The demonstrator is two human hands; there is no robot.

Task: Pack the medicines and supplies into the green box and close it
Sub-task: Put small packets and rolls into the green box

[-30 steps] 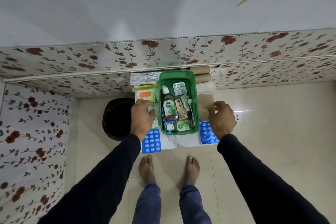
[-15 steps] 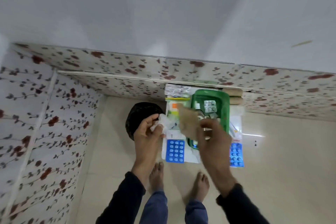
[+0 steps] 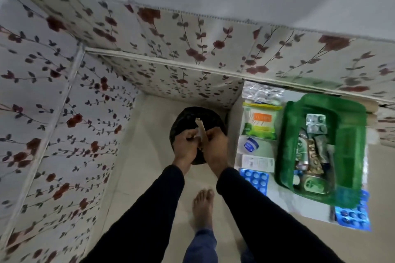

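Observation:
The open green box (image 3: 350,141) sits at the right on a small white table (image 3: 284,200), holding a bottle, blister strips (image 3: 316,123) and several small packs. Left of it lie a green and orange packet (image 3: 259,123), a small blue-lidded jar (image 3: 250,145), a white carton (image 3: 257,162) and a blue blister pack (image 3: 255,178). My left hand (image 3: 185,147) and my right hand (image 3: 214,147) are together over a black bin (image 3: 197,117), left of the table, both gripping a small pale wrapper (image 3: 200,129).
Flower-patterned wall panels close in on the left and behind. A silver foil pack (image 3: 261,92) lies at the table's back. Another blue blister pack (image 3: 353,218) lies at the table's front right corner. My bare foot (image 3: 203,207) stands on the tiled floor.
My view has swung left. Both hands left the table and box and came together over the black bin, holding the pale wrapper picked from the table's left side.

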